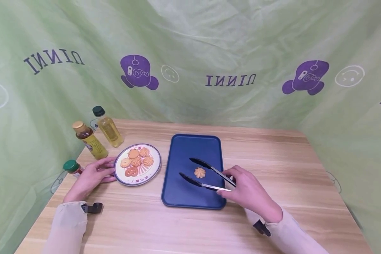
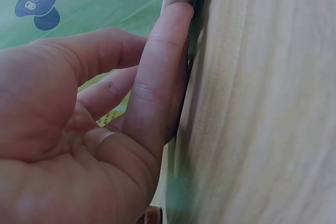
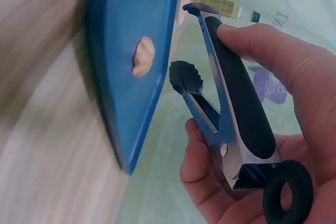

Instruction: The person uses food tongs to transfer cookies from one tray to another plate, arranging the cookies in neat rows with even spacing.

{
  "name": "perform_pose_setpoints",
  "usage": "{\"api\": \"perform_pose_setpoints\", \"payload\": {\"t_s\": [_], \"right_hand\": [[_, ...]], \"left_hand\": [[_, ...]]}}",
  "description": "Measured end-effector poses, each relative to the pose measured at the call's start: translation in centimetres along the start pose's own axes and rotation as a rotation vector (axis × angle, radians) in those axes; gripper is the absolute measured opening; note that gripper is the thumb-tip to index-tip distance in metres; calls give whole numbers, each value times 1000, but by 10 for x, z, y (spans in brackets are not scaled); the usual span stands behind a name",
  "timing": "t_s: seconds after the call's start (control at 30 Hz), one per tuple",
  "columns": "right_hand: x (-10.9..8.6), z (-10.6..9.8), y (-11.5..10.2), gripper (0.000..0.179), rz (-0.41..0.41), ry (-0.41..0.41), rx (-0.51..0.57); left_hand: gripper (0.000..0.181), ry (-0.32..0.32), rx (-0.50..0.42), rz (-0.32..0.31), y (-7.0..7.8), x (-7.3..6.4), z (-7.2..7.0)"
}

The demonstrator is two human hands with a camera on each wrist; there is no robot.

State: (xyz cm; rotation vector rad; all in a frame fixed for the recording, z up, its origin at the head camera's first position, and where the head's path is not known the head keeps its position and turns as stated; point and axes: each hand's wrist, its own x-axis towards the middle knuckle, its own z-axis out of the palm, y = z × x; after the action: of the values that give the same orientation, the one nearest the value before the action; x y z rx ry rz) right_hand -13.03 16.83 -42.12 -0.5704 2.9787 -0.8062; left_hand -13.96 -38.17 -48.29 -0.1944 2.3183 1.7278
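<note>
My right hand (image 1: 246, 188) holds metal tongs (image 3: 231, 93) with black grips and black tips. The tongs' arms are spread over a blue tray (image 1: 190, 148), their tips on either side of a swirled cookie (image 1: 199, 172) lying on it. At the left, my left hand (image 1: 95, 174) touches the rim of a round white plate (image 1: 150, 169) with a dark blue edge. Its fingers (image 2: 160, 66) extend against the rim in the left wrist view. On the plate lie several swirled cookies (image 1: 136, 162) and a pretzel-shaped cookie (image 1: 131, 171).
Behind my left hand stand a bottle of yellow oil (image 1: 110, 131) with a dark cap and a gold-capped bottle (image 1: 93, 143) with a yellow label. A green-lidded jar (image 1: 72, 166) is beside my left wrist. A green printed curtain (image 1: 190, 98) surrounds the wooden table (image 1: 266, 155).
</note>
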Motion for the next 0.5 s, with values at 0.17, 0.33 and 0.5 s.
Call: {"api": "perform_pose_setpoints", "payload": {"t_s": [0.17,0.33,0.5], "right_hand": [[-11,-8,11,53,-2,16,-15],[-20,-11,19,53,16,9,-43],[-26,-7,25,53,21,7,-73]], "left_hand": [[64,11,3,5,0,0,0],[64,9,-4,10,0,0,0],[64,1,-10,14,0,0,1]]}}
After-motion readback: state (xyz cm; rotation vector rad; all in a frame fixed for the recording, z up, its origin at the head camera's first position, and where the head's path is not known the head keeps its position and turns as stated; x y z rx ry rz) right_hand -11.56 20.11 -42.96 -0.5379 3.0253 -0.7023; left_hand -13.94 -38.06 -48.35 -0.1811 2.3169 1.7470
